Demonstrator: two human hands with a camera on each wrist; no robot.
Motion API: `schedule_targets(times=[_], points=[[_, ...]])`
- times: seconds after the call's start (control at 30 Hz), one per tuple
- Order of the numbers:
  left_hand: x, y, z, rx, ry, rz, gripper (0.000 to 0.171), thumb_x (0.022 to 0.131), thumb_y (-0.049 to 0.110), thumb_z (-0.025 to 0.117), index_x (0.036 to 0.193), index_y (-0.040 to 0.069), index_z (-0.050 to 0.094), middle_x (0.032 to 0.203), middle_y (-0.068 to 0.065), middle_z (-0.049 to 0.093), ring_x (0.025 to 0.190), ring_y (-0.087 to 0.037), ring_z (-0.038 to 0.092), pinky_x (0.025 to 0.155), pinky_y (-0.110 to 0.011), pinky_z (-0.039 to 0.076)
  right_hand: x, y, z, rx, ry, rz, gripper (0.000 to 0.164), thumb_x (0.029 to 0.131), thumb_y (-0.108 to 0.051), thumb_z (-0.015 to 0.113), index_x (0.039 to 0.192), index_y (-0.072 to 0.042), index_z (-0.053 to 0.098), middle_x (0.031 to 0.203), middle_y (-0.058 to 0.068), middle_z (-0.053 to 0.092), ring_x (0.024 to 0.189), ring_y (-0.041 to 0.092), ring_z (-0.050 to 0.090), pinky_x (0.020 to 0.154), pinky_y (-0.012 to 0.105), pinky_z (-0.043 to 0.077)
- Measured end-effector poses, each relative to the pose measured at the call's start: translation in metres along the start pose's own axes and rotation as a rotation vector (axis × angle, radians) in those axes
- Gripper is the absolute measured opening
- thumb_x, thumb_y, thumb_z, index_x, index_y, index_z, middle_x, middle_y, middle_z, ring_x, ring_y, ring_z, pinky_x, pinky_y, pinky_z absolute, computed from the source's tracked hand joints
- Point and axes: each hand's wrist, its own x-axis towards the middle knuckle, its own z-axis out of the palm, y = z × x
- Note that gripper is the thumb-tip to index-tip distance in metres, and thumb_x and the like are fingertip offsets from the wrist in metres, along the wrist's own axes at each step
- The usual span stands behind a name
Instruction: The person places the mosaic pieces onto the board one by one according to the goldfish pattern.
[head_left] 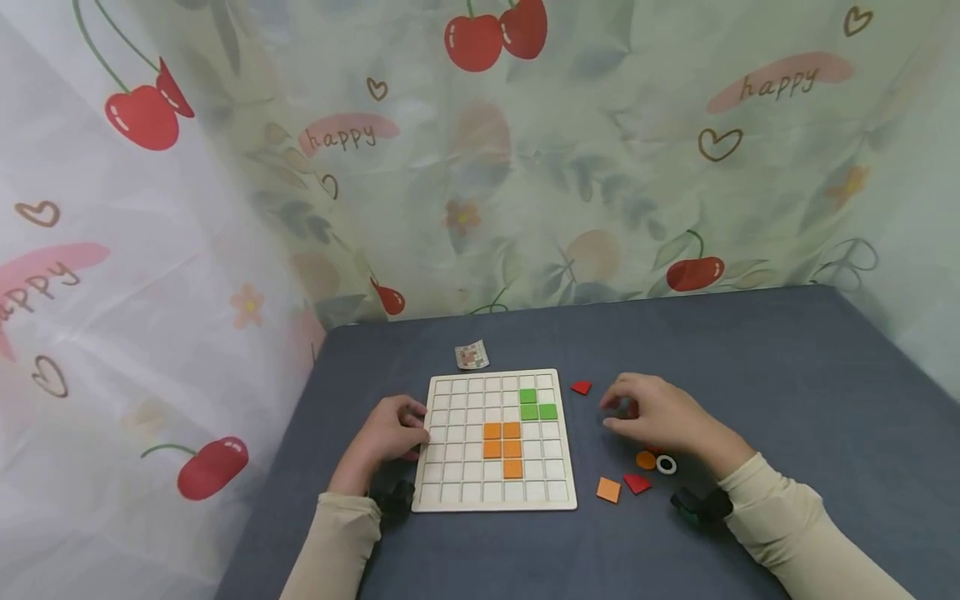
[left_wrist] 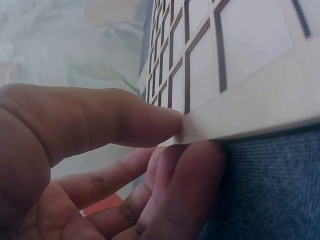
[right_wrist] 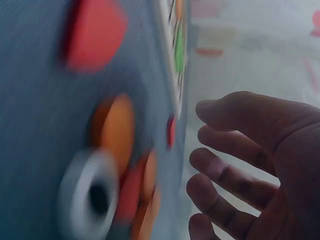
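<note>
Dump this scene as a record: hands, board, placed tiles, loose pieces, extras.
left hand: at left edge of grid board, thumb touching rim
right hand: right of board, nothing visibly held
placed: five orange tiles, three green tiles
loose: orange square, two red pieces, orange disc, white ring; others partly hidden
extra: small card beyond board

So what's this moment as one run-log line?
left hand holds edge of board | right hand empty, above table | green tiles, orange tiles on board | loose pieces rightward
</note>
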Motion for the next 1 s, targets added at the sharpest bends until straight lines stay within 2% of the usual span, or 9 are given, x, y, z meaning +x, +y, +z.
schedule_targets(times=[0.17,0.37,0.77,1.0], points=[[0.0,0.0,0.0,0.0,0.001,0.008,0.039,0.085,0.0,0.075,0.123,-0.001,0.067,0.096,-0.015,0.067,0.077,-0.025,0.068,0.063,-0.04,0.065,-0.022,0.03,-0.014,-0.01,0.026,0.05,0.021,0.09,-0.026,0.086,0.107,-0.016,0.079,0.1,-0.005,0.07,0.081,0.007,0.058,0.069,0.026,0.052],[-0.001,0.0,-0.002,-0.002,0.007,0.017,0.039,0.083,-0.001,0.075,0.122,-0.001,0.067,0.095,-0.015,0.067,0.076,-0.025,0.068,0.061,-0.04,0.064,-0.033,0.046,-0.019,-0.018,0.01,0.103,0.022,0.09,-0.029,0.086,0.107,-0.017,0.079,0.099,-0.005,0.069,0.079,0.005,0.057,0.066,0.025,0.05],[-0.001,-0.004,0.001,0.001,0.005,0.002,0.041,0.083,0.0,0.076,0.123,0.0,0.067,0.098,-0.016,0.067,0.078,-0.025,0.068,0.062,-0.04,0.065,-0.034,0.05,-0.015,-0.028,0.003,0.096,0.021,0.088,-0.023,0.086,0.107,-0.016,0.079,0.1,-0.005,0.071,0.079,0.005,0.057,0.068,0.026,0.051],[0.0,-0.003,0.002,0.005,0.014,0.006,0.04,0.084,0.001,0.075,0.123,0.0,0.067,0.099,-0.016,0.067,0.079,-0.025,0.068,0.063,-0.04,0.065,-0.025,0.038,-0.024,-0.017,0.063,0.078,0.018,0.087,-0.016,0.085,0.105,-0.016,0.08,0.099,-0.004,0.072,0.075,0.008,0.055,0.063,0.025,0.05]])
